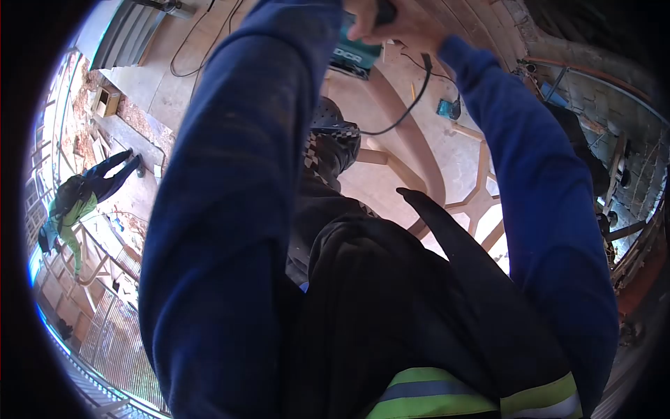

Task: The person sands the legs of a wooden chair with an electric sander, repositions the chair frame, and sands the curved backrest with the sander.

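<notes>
At the top of the head view, both my hands are on a teal corded power tool (354, 53) with a flat dark base and white letters on its side. My right hand (413, 26) is wrapped over its dark grip. The fingers of my left hand (360, 17) close on its upper left part, partly cut off by the frame edge. Beneath and beside the tool runs a curved wooden piece (412, 133). The tool's base is close to this wood; whether they touch I cannot tell. A black cord (408, 115) trails from the tool.
A second teal tool (449, 108) lies on the floor to the right. Joined wooden frame pieces (479, 201) stand below it. My shoe (326, 115) is near the curved wood. Far left, a person in a green top (78, 206) bends over wooden parts. Corrugated sheets (124, 35) lie upper left.
</notes>
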A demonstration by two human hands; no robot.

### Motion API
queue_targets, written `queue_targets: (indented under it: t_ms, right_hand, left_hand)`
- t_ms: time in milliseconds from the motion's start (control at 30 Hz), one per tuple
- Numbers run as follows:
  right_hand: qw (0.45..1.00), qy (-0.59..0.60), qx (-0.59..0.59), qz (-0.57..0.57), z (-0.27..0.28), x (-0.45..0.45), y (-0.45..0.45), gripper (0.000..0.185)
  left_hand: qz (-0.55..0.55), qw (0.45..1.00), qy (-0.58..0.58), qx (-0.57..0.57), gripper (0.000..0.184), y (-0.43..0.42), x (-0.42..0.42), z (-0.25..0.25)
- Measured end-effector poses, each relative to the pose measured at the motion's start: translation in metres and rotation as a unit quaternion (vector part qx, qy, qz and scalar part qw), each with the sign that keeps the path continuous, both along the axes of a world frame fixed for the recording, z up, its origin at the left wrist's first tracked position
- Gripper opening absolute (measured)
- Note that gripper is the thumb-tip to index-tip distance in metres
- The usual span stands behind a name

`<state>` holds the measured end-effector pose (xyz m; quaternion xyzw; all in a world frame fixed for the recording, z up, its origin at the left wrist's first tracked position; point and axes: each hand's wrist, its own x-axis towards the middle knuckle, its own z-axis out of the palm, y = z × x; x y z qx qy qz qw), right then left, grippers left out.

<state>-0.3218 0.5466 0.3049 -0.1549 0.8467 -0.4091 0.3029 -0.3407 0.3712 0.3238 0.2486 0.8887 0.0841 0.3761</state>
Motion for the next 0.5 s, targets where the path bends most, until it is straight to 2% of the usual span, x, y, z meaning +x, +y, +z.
queue_targets:
  t_ms: [33,133,200,233,267,367,400,500]
  right_hand:
    - [0.999,-0.010,0.040,0.005,0.018,-0.005,-0.026,0.070]
    - [0.979,0.093,-0.050,0.172,0.005,-0.022,-0.068,0.067]
    - [0.963,0.124,-0.097,0.220,0.000,-0.018,-0.098,0.065]
    - [0.951,0.140,-0.119,0.248,0.000,-0.016,-0.115,0.064]
    - [0.952,0.102,-0.093,0.272,0.012,-0.007,-0.133,0.061]
    - [0.927,0.151,0.010,0.343,0.016,0.014,-0.190,0.059]
    - [0.929,0.132,-0.027,0.345,0.001,0.025,-0.211,0.060]
    - [0.906,0.147,-0.022,0.397,0.007,0.064,-0.263,0.064]
  left_hand:
    - [0.024,1.000,-0.005,-0.004,0.071,-0.018,-0.002,0.000]
    - [0.095,0.995,-0.034,-0.008,0.077,-0.073,0.001,-0.002]
    - [0.145,0.989,-0.042,0.000,0.082,-0.105,0.017,0.003]
    - [0.182,0.983,0.025,-0.030,0.082,-0.119,0.033,0.004]
    - [0.226,0.974,0.018,0.001,0.092,-0.141,0.048,-0.003]
    - [0.275,0.960,0.044,0.027,0.094,-0.195,0.095,-0.014]
    - [0.311,0.950,0.017,0.037,0.095,-0.214,0.113,-0.019]
    - [0.365,0.930,0.015,0.049,0.094,-0.261,0.172,-0.021]
